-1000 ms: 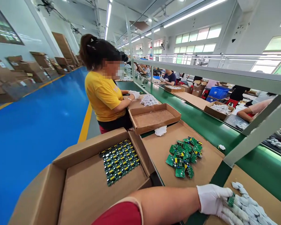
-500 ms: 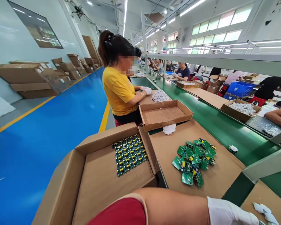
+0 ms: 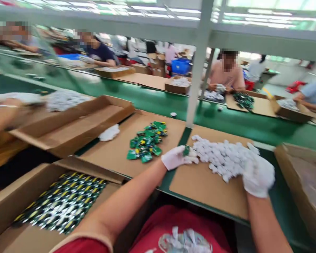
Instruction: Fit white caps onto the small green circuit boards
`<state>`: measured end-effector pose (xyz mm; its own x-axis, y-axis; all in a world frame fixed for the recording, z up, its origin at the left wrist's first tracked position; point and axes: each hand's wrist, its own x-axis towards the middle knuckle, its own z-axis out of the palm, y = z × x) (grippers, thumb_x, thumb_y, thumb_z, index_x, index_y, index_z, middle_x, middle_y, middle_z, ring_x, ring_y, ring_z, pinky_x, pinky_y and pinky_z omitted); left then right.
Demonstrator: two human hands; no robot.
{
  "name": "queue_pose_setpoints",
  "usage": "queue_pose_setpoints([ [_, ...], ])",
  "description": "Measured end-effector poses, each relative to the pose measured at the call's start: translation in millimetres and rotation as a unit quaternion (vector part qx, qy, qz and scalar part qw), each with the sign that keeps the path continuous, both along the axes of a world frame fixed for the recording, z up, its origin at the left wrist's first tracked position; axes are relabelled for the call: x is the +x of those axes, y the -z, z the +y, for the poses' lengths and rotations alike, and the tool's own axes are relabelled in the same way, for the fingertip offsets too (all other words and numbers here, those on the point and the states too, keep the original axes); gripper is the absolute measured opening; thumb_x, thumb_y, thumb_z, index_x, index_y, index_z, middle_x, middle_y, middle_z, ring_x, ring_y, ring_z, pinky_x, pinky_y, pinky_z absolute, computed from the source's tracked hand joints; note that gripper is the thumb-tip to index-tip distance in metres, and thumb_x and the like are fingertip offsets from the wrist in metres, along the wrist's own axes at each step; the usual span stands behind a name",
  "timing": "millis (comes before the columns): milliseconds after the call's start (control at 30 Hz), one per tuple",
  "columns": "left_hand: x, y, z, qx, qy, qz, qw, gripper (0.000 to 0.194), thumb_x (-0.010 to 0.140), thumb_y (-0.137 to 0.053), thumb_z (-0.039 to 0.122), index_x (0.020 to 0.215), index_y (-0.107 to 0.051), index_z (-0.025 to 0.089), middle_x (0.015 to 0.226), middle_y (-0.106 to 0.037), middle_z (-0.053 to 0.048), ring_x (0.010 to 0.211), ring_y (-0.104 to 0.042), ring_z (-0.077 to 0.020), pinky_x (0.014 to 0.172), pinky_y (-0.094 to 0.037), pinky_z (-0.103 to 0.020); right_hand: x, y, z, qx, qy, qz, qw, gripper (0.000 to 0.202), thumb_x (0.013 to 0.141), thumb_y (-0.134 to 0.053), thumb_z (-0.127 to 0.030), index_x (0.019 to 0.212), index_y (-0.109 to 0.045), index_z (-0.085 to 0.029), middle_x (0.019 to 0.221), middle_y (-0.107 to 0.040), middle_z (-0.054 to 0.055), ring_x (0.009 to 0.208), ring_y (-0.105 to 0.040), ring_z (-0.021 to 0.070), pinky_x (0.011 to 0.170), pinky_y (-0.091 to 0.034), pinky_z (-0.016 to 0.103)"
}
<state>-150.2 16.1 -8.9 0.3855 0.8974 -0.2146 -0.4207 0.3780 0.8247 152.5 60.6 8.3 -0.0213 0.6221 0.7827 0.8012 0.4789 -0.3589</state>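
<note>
Two white-gloved hands are working at either end of a heap of small white rounded pieces (image 3: 223, 158).
From where I'm standing, the left hand (image 3: 177, 158) is gripping a small green circuit board (image 3: 186, 150) in its fingers, just beside the heap's left edge; the right hand (image 3: 259, 175) is curling down at the right edge, too blurred for me to tell whether it is gripping a piece. The heap is lying on a flat brown cardboard sheet (image 3: 208, 189). To its left, a loose pile of green circuit boards with yellow parts (image 3: 146, 142) is resting on another sheet (image 3: 116, 160), while close-set rows of yellow-topped boards (image 3: 63, 202) are filling part of an open brown cardboard box (image 3: 28, 240).
</note>
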Motion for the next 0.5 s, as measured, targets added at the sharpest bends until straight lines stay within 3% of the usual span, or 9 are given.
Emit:
queue_pose_setpoints([
  [100,0.6,7.8,0.7,-0.005,-0.021,-0.022,1.0,0.045,0.082,-0.044,0.056,0.1,-0.059,0.018,0.112,-0.064,-0.011,0.104,-0.059,-0.0222,0.082,-0.047,-0.032,22.2,3.3,-15.2,0.015,0.025,-0.03,0.999,0.03,0.085,-0.044,-0.025,0.106,-0.063,-0.015,0.104,-0.063,0.011,0.106,-0.055,0.025,0.094,-0.042,0.041],
  [233,-2.0,13.3,4.5,-0.041,-0.053,-0.073,0.995,0.039,0.08,-0.053,0.047,0.097,-0.062,0.014,0.099,-0.069,-0.012,0.093,-0.064,-0.0246,0.078,-0.052,-0.035,36.6,11.0,-14.6,0.004,0.063,-0.039,0.997,0.037,0.082,-0.046,-0.025,0.116,-0.056,-0.016,0.117,-0.057,0.01,0.115,-0.049,0.0219,0.098,-0.041,0.034],
  [500,6.7,6.5,0.5,-0.06,-0.096,-0.095,0.989,0.04,0.089,-0.039,0.043,0.1,-0.061,0.012,0.092,-0.07,-0.014,0.083,-0.067,-0.0247,0.07,-0.056,-0.037,71.5,34.0,-44.6,-0.018,0.116,0.021,0.993,0.04,0.085,-0.045,-0.024,0.123,-0.051,-0.013,0.117,-0.051,0.014,0.11,-0.05,0.0227,0.093,-0.044,0.035],
])
